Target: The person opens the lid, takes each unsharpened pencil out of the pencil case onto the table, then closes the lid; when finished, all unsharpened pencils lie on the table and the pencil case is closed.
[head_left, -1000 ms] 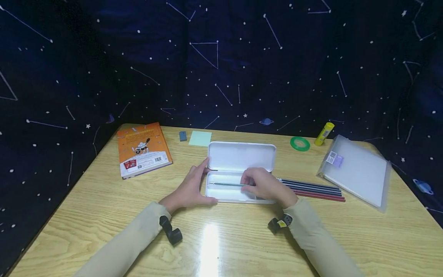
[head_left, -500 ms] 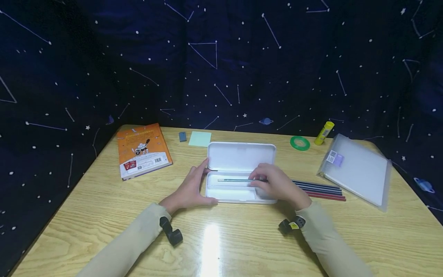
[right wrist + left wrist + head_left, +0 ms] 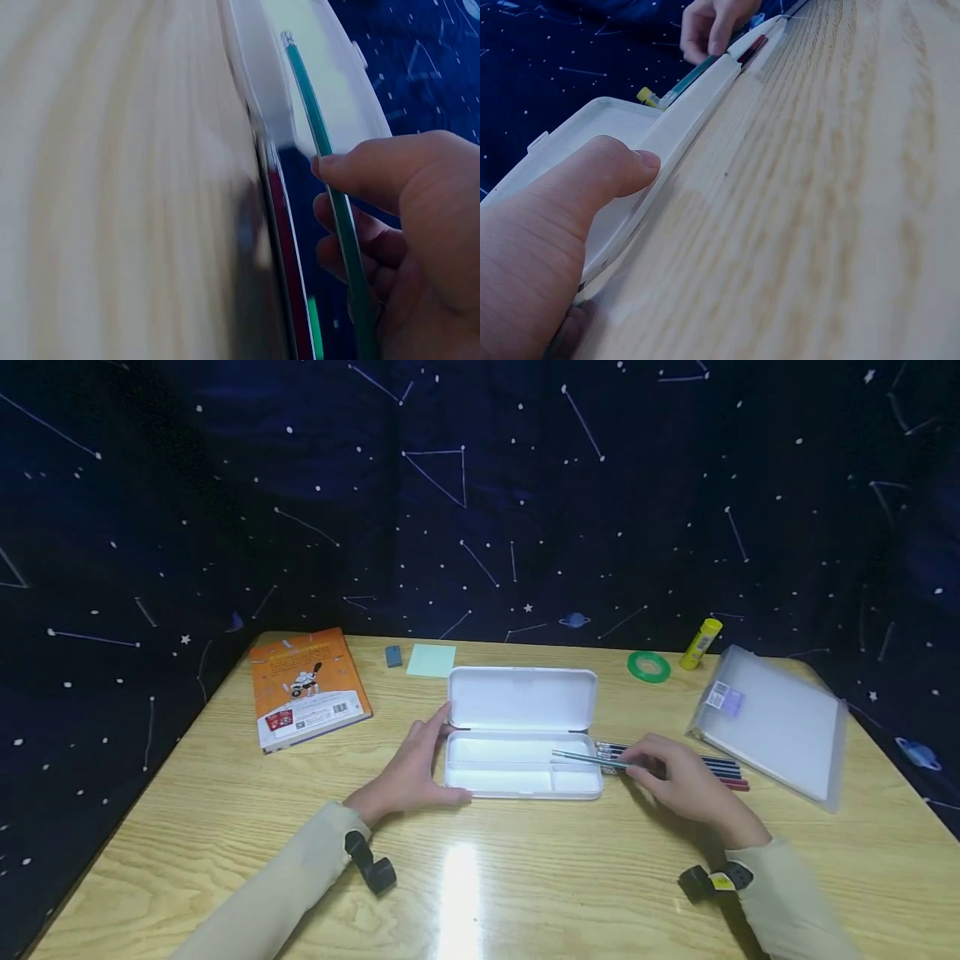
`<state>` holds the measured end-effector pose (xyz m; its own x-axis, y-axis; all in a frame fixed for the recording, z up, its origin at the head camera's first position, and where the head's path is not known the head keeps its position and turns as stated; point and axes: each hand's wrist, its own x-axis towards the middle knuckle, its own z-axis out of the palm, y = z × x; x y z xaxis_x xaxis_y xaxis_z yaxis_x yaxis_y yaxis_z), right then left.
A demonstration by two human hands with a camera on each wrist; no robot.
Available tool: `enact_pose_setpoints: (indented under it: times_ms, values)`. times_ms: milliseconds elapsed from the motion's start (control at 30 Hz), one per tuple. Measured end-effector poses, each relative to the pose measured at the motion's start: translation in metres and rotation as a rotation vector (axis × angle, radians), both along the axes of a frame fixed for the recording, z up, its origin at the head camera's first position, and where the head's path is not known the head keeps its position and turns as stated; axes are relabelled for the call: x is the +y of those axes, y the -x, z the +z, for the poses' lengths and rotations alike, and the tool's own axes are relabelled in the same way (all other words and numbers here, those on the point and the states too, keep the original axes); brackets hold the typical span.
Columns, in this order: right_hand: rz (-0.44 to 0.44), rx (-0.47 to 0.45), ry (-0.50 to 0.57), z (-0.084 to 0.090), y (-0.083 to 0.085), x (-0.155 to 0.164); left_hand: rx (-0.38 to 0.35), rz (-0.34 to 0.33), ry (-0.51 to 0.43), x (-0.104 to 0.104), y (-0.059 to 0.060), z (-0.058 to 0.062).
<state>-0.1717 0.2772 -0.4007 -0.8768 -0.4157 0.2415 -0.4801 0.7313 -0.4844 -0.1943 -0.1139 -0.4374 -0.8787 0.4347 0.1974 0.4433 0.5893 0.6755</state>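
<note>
Pinching the green pencil [image 3: 592,758] over the open white case [image 3: 517,777], the right hand [image 3: 686,785] could snag its tip on the case's rim while the left hand [image 3: 408,772] lies flat, bracing the case's end.

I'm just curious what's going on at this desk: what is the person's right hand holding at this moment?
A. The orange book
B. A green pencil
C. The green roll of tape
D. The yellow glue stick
B: the right hand pinches a green pencil whose tip reaches over the right end of the open white pencil case, while the left hand rests against the case's left end.
</note>
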Motion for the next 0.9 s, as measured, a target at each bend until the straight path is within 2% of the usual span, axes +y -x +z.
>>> enact_pose_setpoints:
  times_ms: [233, 467, 733, 900]
  values:
    - [-0.041, 0.06, 0.019, -0.002, -0.015, 0.033, 0.006, 0.009, -0.008, -0.001, -0.001, 0.001]
    - [-0.085, 0.006, 0.009, 0.0, -0.022, 0.058, 0.0, 0.0, -0.007, 0.001, 0.0, 0.002]
    - [-0.059, 0.064, -0.055, 0.001, -0.019, 0.061, -0.008, 0.002, -0.011, 0.001, -0.001, 0.001]
    - [-0.083, 0.065, -0.059, -0.003, -0.017, 0.059, -0.016, 0.004, -0.007, 0.001, 0.0, 0.0]
